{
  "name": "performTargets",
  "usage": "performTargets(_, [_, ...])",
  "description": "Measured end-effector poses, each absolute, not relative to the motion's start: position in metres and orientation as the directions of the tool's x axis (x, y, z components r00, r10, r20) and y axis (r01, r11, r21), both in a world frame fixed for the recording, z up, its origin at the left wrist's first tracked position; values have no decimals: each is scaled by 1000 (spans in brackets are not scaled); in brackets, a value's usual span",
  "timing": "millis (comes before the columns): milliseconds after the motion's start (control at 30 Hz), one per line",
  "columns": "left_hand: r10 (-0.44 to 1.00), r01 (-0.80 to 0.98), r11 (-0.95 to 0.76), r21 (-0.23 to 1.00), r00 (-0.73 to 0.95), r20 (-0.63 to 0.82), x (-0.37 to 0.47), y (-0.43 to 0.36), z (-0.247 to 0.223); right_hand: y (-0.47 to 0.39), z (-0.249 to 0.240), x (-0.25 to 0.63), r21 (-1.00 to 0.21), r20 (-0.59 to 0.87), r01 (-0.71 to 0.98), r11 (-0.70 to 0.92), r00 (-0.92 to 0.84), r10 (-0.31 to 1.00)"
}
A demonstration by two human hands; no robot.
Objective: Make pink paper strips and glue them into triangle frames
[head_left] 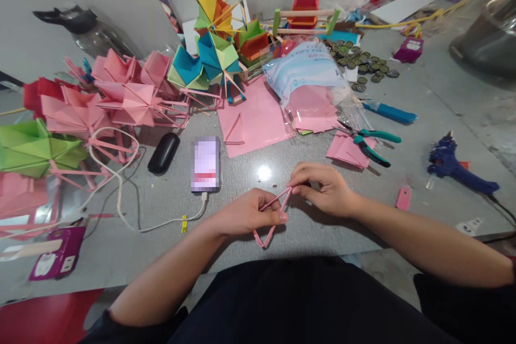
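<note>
While the left hand (262, 209) grips the pink strip (270, 236), bent triangle-wise at the table's (237, 177) near side, the right hand (322, 188) pinches its far corner; best, I judge, to press lightly there, sides untwisted.

One head-worn camera looks forward and down, close above the left hand (253, 213) and right hand (324, 189).

Over the near part of the worktop (435, 107), the left hand (262, 209) holds a pink paper strip (264, 244) bent into a triangle; the right hand (324, 188) pinches its far corner. Leftward lie a smartphone (205, 164) and a black case (163, 153), then pink folded-paper models (133, 102). Teal-handled pliers (360, 138) and a blue glue gun (453, 164) lie right.
</note>
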State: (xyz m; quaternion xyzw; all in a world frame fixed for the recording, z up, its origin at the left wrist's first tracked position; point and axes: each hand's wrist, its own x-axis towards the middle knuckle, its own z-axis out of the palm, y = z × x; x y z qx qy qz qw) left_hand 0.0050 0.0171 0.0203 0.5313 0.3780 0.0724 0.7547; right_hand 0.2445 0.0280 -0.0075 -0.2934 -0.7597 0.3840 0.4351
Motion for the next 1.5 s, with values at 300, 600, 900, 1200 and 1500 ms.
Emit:
performTargets(300, [497,317,424,848,702,-511,5,16,24,28,-8,245,-774,512,116,622,-462,724])
performTargets(600, [488,353,412,840,693,-530,4,15,27,27,-5,245,-741,517,144,656,-501,694])
performTargets(900, [493,349,417,839,689,-531,4,16,26,27,-2,247,-721,488,180,669,-553,675])
performTargets(1200, [484,355,422,834,689,-539,5,17,27,29,-2,251,-699,446,186,691,-642,624])
performTargets(1500, [451,421,388,820,689,-567,6,13,31,30,4,249,-987,41,96,132,-640,767])
